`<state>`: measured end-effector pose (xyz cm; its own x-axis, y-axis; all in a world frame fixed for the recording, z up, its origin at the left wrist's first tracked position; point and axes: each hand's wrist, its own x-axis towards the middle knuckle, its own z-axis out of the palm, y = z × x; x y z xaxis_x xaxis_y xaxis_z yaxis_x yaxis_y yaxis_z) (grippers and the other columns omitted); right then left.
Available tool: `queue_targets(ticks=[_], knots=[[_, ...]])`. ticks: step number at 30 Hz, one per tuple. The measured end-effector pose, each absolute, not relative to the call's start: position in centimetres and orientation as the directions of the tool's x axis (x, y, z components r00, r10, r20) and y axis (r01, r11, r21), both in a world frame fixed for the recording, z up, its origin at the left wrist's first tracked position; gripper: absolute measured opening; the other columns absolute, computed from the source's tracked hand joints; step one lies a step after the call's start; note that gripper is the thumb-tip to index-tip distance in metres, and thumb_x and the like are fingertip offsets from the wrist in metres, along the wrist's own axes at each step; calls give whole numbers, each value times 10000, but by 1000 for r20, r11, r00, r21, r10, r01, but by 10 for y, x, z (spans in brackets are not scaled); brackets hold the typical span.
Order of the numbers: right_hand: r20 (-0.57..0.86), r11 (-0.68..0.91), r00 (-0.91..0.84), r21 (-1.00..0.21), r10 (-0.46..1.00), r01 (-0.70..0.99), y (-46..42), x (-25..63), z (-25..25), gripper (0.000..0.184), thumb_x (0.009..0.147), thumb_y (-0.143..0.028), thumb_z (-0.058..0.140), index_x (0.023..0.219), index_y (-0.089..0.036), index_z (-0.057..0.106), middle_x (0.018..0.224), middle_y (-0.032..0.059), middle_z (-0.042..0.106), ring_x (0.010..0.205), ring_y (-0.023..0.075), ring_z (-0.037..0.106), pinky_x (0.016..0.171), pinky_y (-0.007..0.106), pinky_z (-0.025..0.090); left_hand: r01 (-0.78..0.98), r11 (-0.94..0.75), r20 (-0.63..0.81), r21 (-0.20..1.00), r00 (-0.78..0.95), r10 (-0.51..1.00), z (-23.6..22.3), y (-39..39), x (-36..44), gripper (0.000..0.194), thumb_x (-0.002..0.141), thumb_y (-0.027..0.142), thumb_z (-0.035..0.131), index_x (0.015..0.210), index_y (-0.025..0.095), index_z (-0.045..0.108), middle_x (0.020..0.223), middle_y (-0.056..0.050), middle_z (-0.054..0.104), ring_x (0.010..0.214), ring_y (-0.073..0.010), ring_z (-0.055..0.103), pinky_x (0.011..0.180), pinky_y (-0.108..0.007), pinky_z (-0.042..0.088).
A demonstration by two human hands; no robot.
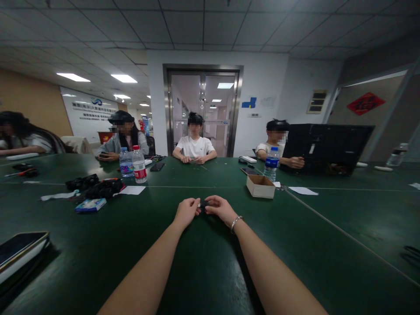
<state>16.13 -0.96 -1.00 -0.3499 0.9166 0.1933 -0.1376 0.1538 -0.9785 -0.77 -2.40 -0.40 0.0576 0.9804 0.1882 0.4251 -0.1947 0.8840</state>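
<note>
Over the green tabletop (203, 245), my two hands meet at one small black object with a silvery metal end (204, 204). My left hand (187, 211) pinches the silvery end between thumb and fingers. From the other side, my right hand (223, 210) grips the black part with its fingertips, a metal bracelet (236, 223) round its wrist. Fingers cover much of the object, and its exact kind is too small to tell. An open cardboard box (260, 187) stands beyond my right hand.
A phone (22, 249) lies at the near left. Farther left are black gear (103, 188), a blue-white packet (91, 205) and two bottles (139, 166). Another bottle (271, 164) stands behind the box. Several people sit across the table, one beside a large black panel (328, 148).
</note>
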Motion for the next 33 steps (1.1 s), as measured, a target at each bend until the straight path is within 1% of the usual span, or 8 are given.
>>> queue_targets(ticks=[4,7,13,18,23,28,30,33], knots=[[199,174,-302,-979,932,-107,-7,161,-12,401,544,-192,773,890,-142,575,785,10,593,618,124,605,606,249,509,556,-109,117,824,22,993,4,-23,-2,439,836,475,349,758,134,614,592,-38,627,518,-143,570,531,-237,384],[207,183,-298,-978,932,-104,-8,162,-10,387,557,-180,759,900,-145,584,796,10,591,629,121,604,616,248,509,618,-88,116,781,-5,993,10,-27,1,482,852,489,295,717,154,614,567,-26,617,514,-149,566,527,-243,362],[194,155,-298,-977,935,-148,-9,164,-10,365,577,-152,754,912,-142,609,831,25,601,669,125,612,627,232,516,684,-130,144,718,36,989,11,-33,2,528,852,553,243,758,191,616,591,-13,609,546,-165,558,515,-249,329],[150,120,-228,-983,962,-142,-6,160,-11,255,668,-159,724,887,-107,604,671,23,609,563,106,595,528,186,498,692,-223,202,687,113,973,5,-31,-1,464,850,543,287,764,205,593,650,-8,616,621,-164,555,550,-239,325],[118,99,-195,-990,974,-104,-5,159,-10,180,739,-211,689,834,-94,592,587,31,610,482,99,573,440,154,466,598,-262,220,757,144,965,0,-30,-4,410,841,518,341,811,204,602,731,-15,626,644,-152,554,569,-235,348],[103,82,-205,-991,973,-106,-5,160,-9,152,791,-231,644,820,-96,581,572,29,604,468,94,569,414,141,454,307,-378,347,873,150,926,-6,-21,-6,267,753,387,566,923,181,581,894,-47,629,813,-165,575,714,-254,423],[90,70,-210,-992,974,-100,-7,160,-6,157,812,-245,622,810,-95,575,570,35,604,470,95,570,407,138,449,236,-402,379,885,136,915,-7,-18,-8,274,696,336,640,899,164,576,894,-59,624,827,-171,576,754,-274,434],[78,58,-216,-993,973,-99,-9,160,-4,174,823,-264,613,800,-97,573,566,40,603,472,98,570,401,140,448,192,-420,398,887,142,906,-7,-16,-9,283,656,309,681,864,152,573,860,-56,618,814,-169,577,770,-287,442]])
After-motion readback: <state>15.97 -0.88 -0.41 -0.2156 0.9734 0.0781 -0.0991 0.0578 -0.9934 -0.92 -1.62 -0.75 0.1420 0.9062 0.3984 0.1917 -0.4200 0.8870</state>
